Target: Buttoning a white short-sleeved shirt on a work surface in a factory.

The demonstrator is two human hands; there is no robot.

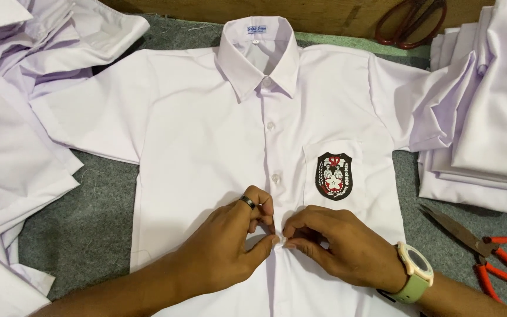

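On the grey felt-covered worktop (98,226) a white short-sleeved cotton shirt (206,135) lies flat at centre, its button placket at six o'clock pinched between fingers of the left hand (224,243) and right hand (335,243), both closed on it.

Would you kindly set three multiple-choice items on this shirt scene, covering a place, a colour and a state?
1. Where do the orange-handled scissors lie?
A. lower right
B. upper left
C. on the collar

2. What colour is the watch strap?
A. black
B. pale green
C. red

3. How is the white short-sleeved shirt?
A. folded in a pile
B. hanging up
C. spread flat, front up

Answers: 1 A, they lie on the grey mat by the right wrist; 2 B, green band under a cream case; 3 C, left hand and right hand pinch its placket.
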